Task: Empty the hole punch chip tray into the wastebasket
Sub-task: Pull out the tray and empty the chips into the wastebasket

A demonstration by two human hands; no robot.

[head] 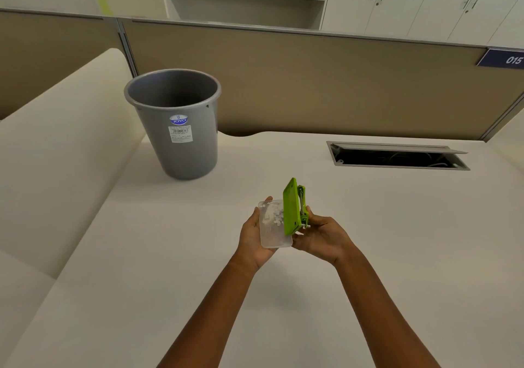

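A green hole punch [293, 206] is held on edge above the cream desk, with my right hand [320, 237] gripping its lower end. Beside it on the left, my left hand [253, 238] cradles the clear plastic chip tray [272, 226], which has white paper chips lying in it. The tray looks separated from the punch's base, though their edges still touch. A grey wastebasket [181, 129] with a white label stands upright on the desk, far left of my hands, its mouth open.
A brown partition wall [340, 84] runs behind the desk. An open cable slot [397, 158] with a metal flap is set into the desk at the right. The desk [170, 254] steps to a side surface on the left.
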